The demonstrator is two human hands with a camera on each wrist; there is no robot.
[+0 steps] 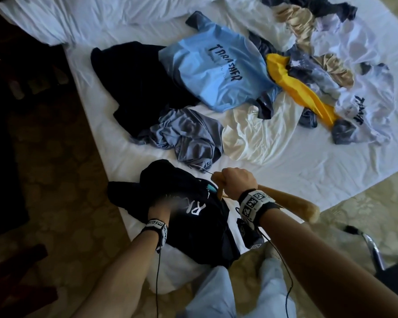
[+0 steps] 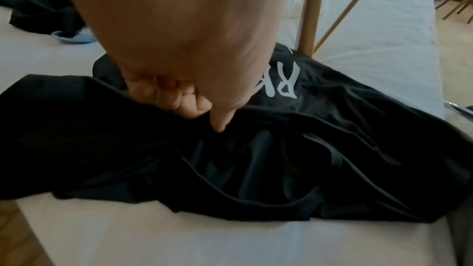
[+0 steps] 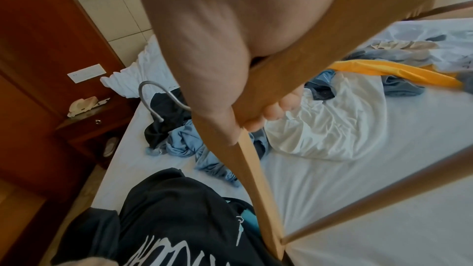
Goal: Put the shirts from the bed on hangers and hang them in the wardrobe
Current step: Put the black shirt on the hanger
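Note:
A black shirt [image 1: 193,226] with white lettering lies at the near corner of the bed [image 1: 285,171]. My left hand [image 1: 163,205] pinches its fabric [image 2: 256,149] between thumb and curled fingers [image 2: 179,100]. My right hand [image 1: 237,180] grips a wooden hanger [image 1: 292,203] near its metal hook [image 3: 151,96]. One hanger arm [image 3: 258,189] runs down into the shirt's neck opening [image 3: 179,219]. The other arm sticks out past my right wrist.
Several more shirts lie on the bed: a light blue printed one [image 1: 216,70], a black one [image 1: 133,83], a grey-blue one [image 1: 189,134], a yellow one [image 1: 301,90] and a white printed one [image 1: 359,106]. A dark wooden nightstand [image 3: 97,128] stands left of the bed. A chrome chair leg [image 1: 372,246] is at right.

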